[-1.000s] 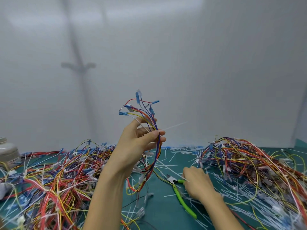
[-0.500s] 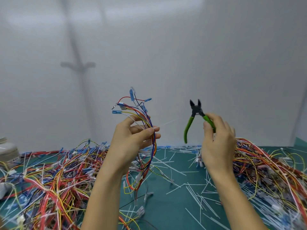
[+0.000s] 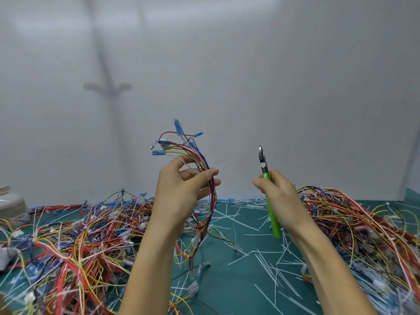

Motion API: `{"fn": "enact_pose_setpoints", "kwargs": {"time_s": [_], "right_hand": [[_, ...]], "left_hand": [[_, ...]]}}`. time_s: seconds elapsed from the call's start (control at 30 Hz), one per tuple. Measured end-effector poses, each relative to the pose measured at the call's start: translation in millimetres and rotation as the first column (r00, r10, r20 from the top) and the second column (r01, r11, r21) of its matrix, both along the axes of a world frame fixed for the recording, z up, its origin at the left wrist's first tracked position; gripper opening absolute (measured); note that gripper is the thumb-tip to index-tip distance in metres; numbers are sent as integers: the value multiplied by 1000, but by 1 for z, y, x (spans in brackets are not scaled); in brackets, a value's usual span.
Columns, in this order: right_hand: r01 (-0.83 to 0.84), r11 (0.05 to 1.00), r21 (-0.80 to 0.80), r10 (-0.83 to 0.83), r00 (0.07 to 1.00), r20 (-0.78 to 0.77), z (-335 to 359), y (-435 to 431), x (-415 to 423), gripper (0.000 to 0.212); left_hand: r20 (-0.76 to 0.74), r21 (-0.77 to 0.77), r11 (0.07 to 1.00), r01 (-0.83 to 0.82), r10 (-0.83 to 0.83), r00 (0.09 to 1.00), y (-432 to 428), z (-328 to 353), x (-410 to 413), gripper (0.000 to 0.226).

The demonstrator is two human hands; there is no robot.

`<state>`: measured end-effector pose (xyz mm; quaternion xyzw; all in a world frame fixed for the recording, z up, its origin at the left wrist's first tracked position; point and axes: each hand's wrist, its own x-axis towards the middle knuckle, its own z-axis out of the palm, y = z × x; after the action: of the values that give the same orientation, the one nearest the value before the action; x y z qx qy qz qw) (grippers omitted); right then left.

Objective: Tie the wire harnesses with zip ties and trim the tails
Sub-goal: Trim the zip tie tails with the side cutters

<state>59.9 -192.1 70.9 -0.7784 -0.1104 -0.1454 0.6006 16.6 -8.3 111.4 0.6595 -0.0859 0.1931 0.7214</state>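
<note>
My left hand (image 3: pixel 181 189) holds a wire harness (image 3: pixel 193 155) upright above the table, its fingers curled round the bundle. The coloured wires end in blue and white connectors at the top, and the lower part hangs down past my wrist. A white zip tie tail (image 3: pixel 229 162) sticks out to the right from the bundle near my fingertips. My right hand (image 3: pixel 279 198) grips green-handled cutters (image 3: pixel 269 201), their dark jaws (image 3: pixel 261 158) pointing up, a short way right of the tail and apart from it.
A large heap of tangled wire harnesses (image 3: pixel 75 235) covers the left of the green table (image 3: pixel 238 292). Another heap (image 3: pixel 354 223) lies at the right. Several cut white zip tie tails (image 3: pixel 268 264) litter the middle. A white container (image 3: pixel 10 203) stands at the far left.
My right hand picked the green cutters up off the table and raised them beside the harness, then turned them so the jaws point up. My left hand has kept the harness raised.
</note>
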Motion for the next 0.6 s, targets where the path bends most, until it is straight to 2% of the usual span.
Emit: {"fn": "enact_pose_setpoints", "kwargs": {"time_s": [0.07, 0.13, 0.23, 0.3, 0.6], "right_hand": [[-87, 993, -76, 88, 996, 5, 5, -5, -2, 16], [-150, 973, -177, 154, 988, 8, 11, -9, -8, 23], [-115, 915, -387, 155, 985, 74, 19, -5, -19, 67], [-83, 881, -465, 153, 982, 115, 21, 0, -24, 83], [-119, 891, -438, 181, 978, 102, 19, 11, -26, 70]], "left_hand": [[6, 8, 1000, -13, 13, 1000, 1, 0, 0, 15], [10, 8, 1000, -20, 20, 1000, 0, 0, 0, 17], [20, -4, 1000, -23, 23, 1000, -3, -1, 1, 19], [31, -13, 1000, -19, 19, 999, -5, -1, 1, 20], [68, -11, 1000, -4, 4, 998, -11, 0, 0, 15]]}}
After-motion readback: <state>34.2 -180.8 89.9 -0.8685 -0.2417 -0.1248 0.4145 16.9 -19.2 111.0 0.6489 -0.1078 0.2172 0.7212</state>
